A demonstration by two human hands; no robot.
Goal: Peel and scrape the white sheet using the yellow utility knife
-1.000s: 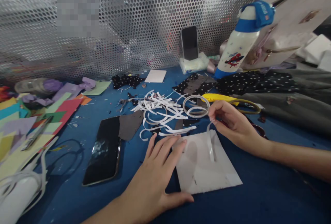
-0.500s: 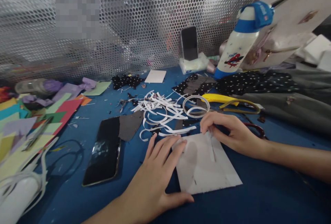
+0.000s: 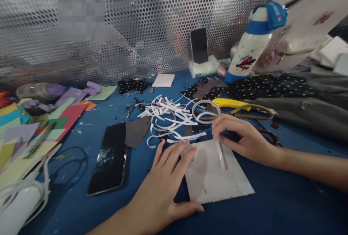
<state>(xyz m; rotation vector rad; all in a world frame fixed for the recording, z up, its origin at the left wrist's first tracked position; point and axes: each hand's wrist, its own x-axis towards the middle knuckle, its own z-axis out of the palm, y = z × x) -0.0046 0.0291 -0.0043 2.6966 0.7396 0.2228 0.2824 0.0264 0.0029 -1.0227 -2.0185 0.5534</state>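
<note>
A white square card (image 3: 212, 180) lies on the blue table in front of me. My left hand (image 3: 165, 180) rests spread at its left edge, fingertips on the upper left corner and thumb near the lower edge. Between thumb and fingers, my right hand (image 3: 236, 137) pinches the top end of a narrow white strip (image 3: 221, 157), which hangs down over the card's upper right part. Just beyond the hands sits a heap of curled white strips (image 3: 171, 113), with a roll of tape (image 3: 206, 112) beside it.
A dark phone (image 3: 108, 159) lies left of my left hand. Coloured papers (image 3: 62, 119) and a white cable (image 3: 45, 170) spread at far left. Behind the tape lies a yellow-handled tool (image 3: 231, 103). A bottle (image 3: 248, 46) and a propped phone (image 3: 199, 45) stand before the perforated metal panel (image 3: 136, 21).
My right hand has shifted very slightly right, and the strip in it has tilted, now standing out more clearly from the card. My left hand has stayed in place.
</note>
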